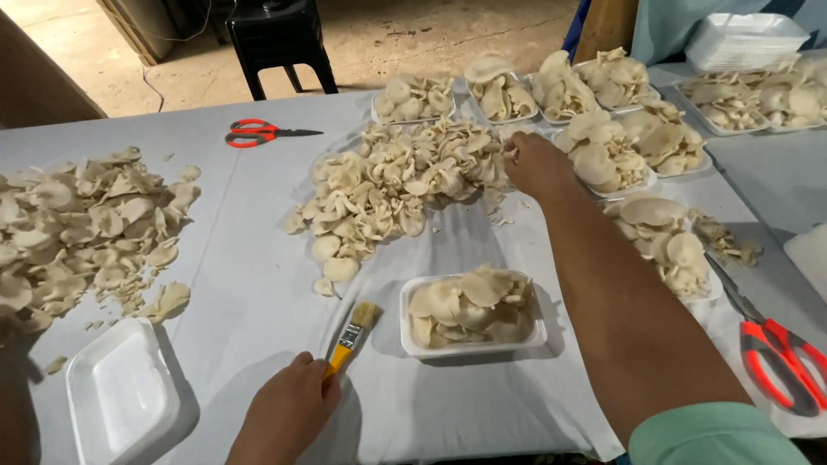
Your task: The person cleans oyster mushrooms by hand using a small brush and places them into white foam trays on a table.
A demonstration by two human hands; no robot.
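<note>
Left hand (289, 413): low on the near side of the surface (258, 284), its grip closed round the yellow handle of a small paintbrush (351, 334).
Paintbrush: lies tilted, pale bristles pointing up and away from the person, its tip just left of the filled tray (472, 312).
Right hand (538, 164): stretched far forward, fingers pinched together at the right edge of the middle mushroom heap (401, 185); it seems to nip a single mushroom piece, though the view is too small there to be sure.
Filled tray: white foam, packed with pale mushroom caps, standing on the surface between the two arms.
Middle mushroom heap: loose caps spread across the centre of the surface, well apart from the left hand.
Left heap (82, 228): a second loose pile at the left edge.
Empty tray (121, 396): white foam, near the left hand, at the lower left.
Far trays (560, 86): a row of white trays heaped with mushrooms along the far side and to the right.
Red scissors (263, 133): lying shut at the far left of the middle heap.
Second scissors (780, 353): red-handled, on the right, just beside the right forearm.
</note>
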